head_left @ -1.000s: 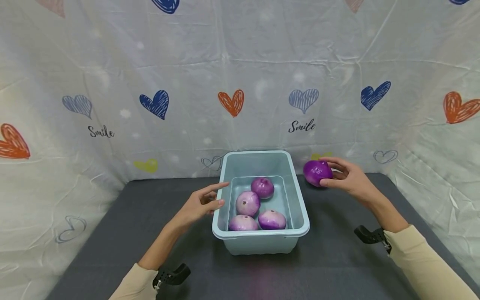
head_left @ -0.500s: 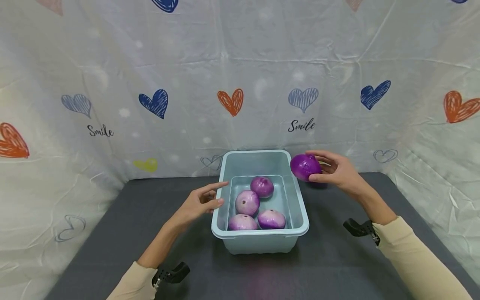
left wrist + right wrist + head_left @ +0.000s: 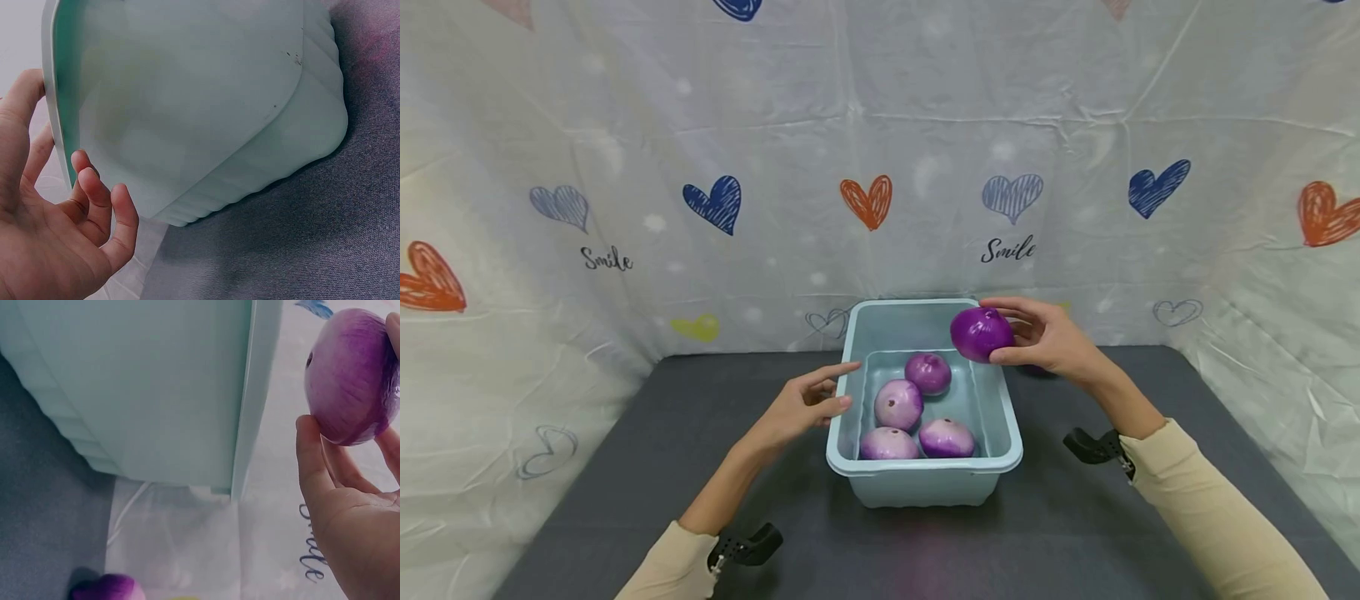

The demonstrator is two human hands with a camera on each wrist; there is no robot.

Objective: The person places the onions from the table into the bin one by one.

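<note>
In the head view my right hand (image 3: 1048, 337) grips a purple onion (image 3: 981, 335) between thumb and fingers, above the right side of a pale blue plastic bin (image 3: 917, 492). The right wrist view shows the same onion (image 3: 350, 378) held at the fingertips, higher than the bin's rim. Several purple-and-white onions, one of them the darker onion (image 3: 928, 373) at the back, lie inside the bin. My left hand (image 3: 801, 404) is at the bin's left rim, its index finger stretched onto it. In the left wrist view the other fingers (image 3: 97, 200) bend loosely beside the outer wall.
Another purple onion (image 3: 115, 589) lies on the dark tabletop (image 3: 1075, 500), right of the bin; in the head view my right hand mostly hides it. A white curtain (image 3: 917, 125) printed with hearts hangs close behind the bin and along both sides.
My right hand has carried the onion left, from beside the bin to over its right side, rising slightly. The left hand and the onions in the bin stay where they were.
</note>
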